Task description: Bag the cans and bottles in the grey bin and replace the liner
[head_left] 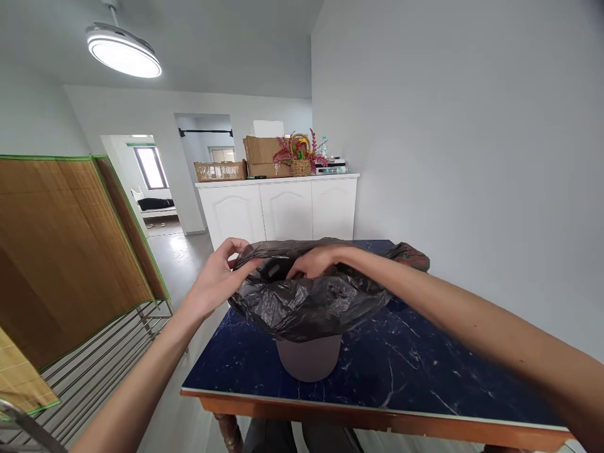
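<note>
- Both busy: left hand [219, 274] pinches the black bag [311, 308] at its rim;
- right hand [315, 261] inside its mouth, fingertips hidden, grip unclear;
- bag drapes the grey bin [310, 363], hiding its top, on the blue table [415, 362];
- white cabinet [286, 211] beyond, flower basket [301, 167] atop.

Single head-worn view, directed forward and down from above and behind the left hand [218, 275] and right hand [317, 260]; both lie near, the table [406, 371] close beneath them, the cabinet [286, 211] farther off beyond, and the lamp [125, 56] high to their left.
</note>
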Action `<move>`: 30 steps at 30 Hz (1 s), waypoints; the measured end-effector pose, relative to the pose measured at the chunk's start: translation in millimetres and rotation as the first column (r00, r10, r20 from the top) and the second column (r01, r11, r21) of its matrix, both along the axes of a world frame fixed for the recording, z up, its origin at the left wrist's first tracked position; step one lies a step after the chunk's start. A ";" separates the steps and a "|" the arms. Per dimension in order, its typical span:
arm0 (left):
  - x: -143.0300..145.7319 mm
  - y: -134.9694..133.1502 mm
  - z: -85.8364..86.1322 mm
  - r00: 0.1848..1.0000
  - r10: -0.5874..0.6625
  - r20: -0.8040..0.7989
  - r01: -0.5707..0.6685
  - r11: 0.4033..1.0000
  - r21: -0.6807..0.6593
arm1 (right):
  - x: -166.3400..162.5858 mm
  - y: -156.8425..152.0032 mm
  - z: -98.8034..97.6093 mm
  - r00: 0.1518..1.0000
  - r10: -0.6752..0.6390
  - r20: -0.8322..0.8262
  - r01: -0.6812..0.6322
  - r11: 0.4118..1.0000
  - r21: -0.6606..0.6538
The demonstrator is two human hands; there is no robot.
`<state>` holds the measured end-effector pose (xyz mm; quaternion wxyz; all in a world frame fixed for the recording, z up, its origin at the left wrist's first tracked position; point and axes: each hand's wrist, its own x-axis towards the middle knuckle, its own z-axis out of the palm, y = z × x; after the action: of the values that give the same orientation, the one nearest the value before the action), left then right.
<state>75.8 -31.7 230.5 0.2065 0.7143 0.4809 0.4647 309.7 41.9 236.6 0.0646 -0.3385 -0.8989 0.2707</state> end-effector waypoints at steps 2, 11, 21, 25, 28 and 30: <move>-3.3 2.0 -0.3 0.998 -0.046 0.036 0.048 0.998 -0.042 | 21.8 -6.1 14.2 0.998 0.042 -0.040 -0.046 0.992 -0.116; -11.3 60.1 -26.4 0.983 0.045 0.180 -0.007 0.979 -0.203 | 72.6 2.1 -5.8 0.602 -0.354 -0.715 0.104 0.923 -0.370; -35.4 61.7 -91.5 0.994 -0.105 0.042 0.113 0.952 -0.284 | 101.0 -21.9 -97.5 0.592 -0.606 -0.532 0.245 0.764 -0.597; -37.2 53.7 -88.8 0.993 -0.062 0.099 0.073 0.992 -0.103 | 107.4 -50.1 -110.7 0.615 -0.567 -0.548 0.241 0.797 -0.554; -26.2 43.3 -91.8 0.957 -0.264 0.120 0.255 0.963 0.085 | 101.0 -63.1 -118.6 0.673 -0.450 -0.587 0.221 0.880 -0.421; -16.5 35.8 -102.1 0.934 -0.355 0.038 0.351 0.933 0.084 | 94.7 -68.1 -129.4 0.732 -0.396 -0.554 0.235 0.911 -0.340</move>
<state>59.3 4.1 128.4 0.2720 0.7837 0.3214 0.4566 404.4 -26.2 107.2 0.3546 -0.3864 -0.7166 0.4598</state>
